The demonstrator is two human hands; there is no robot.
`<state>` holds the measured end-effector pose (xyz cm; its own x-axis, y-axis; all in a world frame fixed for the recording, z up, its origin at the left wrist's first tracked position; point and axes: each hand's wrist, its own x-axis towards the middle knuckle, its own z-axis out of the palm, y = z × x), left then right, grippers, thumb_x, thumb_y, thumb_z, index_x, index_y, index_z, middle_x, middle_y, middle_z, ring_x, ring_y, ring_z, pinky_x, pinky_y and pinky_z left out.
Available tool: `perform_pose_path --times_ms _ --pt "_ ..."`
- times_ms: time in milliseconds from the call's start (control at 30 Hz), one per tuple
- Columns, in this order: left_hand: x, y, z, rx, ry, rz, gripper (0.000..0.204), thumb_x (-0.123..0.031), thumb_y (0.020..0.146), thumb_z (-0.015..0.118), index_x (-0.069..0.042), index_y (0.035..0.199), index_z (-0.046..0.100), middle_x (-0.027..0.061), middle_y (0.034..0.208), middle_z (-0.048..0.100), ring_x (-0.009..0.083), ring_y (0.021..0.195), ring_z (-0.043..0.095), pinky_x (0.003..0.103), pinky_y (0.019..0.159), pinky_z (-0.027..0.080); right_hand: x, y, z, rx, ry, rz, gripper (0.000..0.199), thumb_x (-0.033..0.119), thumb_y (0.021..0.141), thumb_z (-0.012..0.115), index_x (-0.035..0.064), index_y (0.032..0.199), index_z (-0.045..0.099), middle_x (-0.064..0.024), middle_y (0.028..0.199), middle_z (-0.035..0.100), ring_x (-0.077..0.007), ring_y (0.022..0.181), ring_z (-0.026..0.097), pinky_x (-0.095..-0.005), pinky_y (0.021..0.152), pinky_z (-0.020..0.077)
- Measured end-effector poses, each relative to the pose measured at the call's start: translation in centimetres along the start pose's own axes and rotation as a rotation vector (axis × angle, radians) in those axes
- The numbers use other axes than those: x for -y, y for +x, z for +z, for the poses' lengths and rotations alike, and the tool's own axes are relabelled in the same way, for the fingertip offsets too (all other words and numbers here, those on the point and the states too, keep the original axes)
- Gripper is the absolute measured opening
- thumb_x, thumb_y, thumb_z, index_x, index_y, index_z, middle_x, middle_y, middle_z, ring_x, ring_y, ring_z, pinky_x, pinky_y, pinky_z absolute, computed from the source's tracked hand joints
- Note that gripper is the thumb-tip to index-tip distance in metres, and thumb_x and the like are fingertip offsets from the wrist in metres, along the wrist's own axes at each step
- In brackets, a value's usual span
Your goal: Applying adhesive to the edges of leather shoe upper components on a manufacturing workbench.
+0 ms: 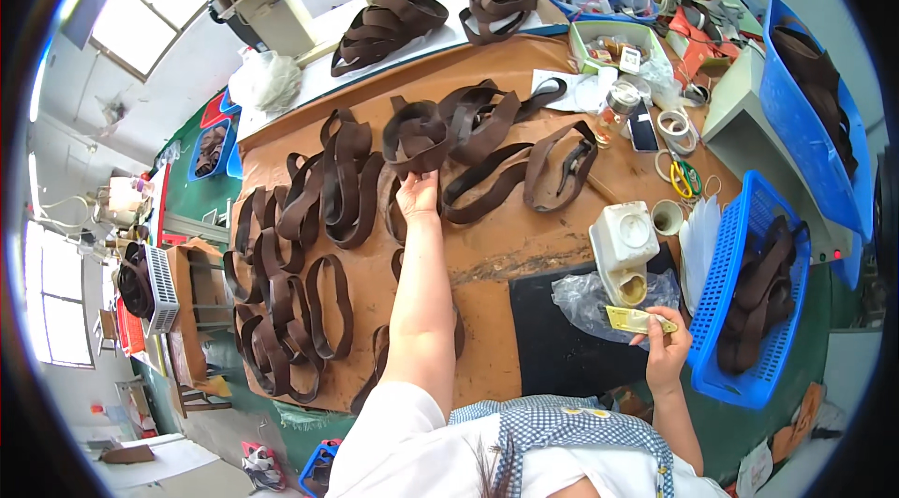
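My left hand [419, 196] is stretched forward over the table, its fingers closed at the lower edge of a looped dark brown strap [419, 164]. Its fingertips are partly hidden by that strap. On the right, my right hand [663, 345] grips a flat, pale yellow spatula-like tool [629, 319]. The tool's broad end lies just below a white plastic container [623, 234], whose opening [633, 289] shows a yellowish coating. Clear plastic film [582, 300] lies around the container's base on a black mat [562, 353]. More brown strap loops [330, 306] stand on edge across the table's left half.
A brown-covered table [487, 269] spreads before me. To the right are a blue basket [749, 287] of brown straps, yellow-green scissors [682, 178], tape rolls [676, 130], a phone [642, 130] and a glass jar [618, 105]. Strap piles [389, 25] and a sewing machine [281, 16] stand beyond.
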<state>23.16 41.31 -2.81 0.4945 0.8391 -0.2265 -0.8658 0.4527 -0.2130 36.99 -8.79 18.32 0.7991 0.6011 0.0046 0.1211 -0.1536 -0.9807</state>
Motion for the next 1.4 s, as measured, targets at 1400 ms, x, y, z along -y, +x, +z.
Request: perform_pose_path --times_ms 1400 --pt "9.5 -35.9 7.5 0.213 1.471 -0.120 0.051 -0.002 0.090 0.065 -0.003 0.136 0.044 0.0044 0.125 0.056 0.0143 0.116 0.053 0.029 0.101 0.041 -9.5 2.6 -3.9 -0.197 -0.679 -0.203 0.010 0.010 0.090 0.056 0.0028 0.094 0.060 -0.0182 0.084 0.067 -0.0378 0.076 0.066 -0.0457 0.066 0.0516"
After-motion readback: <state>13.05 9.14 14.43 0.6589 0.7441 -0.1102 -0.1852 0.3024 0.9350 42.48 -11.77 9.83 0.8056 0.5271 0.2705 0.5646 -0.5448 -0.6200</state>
